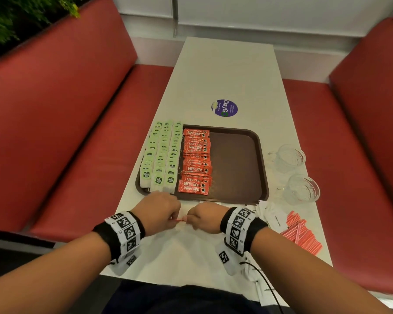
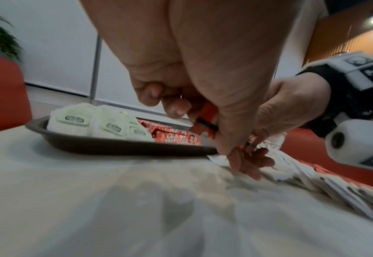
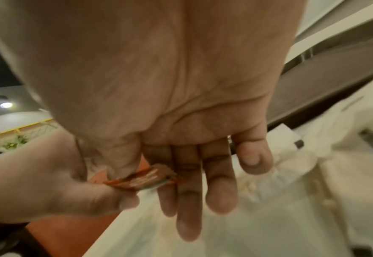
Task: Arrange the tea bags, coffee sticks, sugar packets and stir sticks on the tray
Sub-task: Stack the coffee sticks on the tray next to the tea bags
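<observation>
Landmark: the dark brown plastic tray; every place below is given from it.
Left hand: just short of the tray's near rim, fingers and thumb pinched on one end of a small stack of red foil coffee sticks.
Right hand: beside the left, also short of the near rim; its thumb presses the other end of the stack against the straighter fingers, so both hands hold the same sticks.
Slip risk: the stack looks thin and glossy; a loosened pinch could fan the sticks across the white table.
White paper sugar packets: off the tray's near right corner, not yet placed.
Pink stir sticks: nearer than that corner, right of the packets; a passing wrist could scatter them.
Red coffee row: on the tray, left of centre; a careless set-down may knock it askew.
Green-labelled tea bags: along the tray's left edge, overhanging the rim, likely to tip off if nudged.
Clear glass cups: right of the tray.
</observation>
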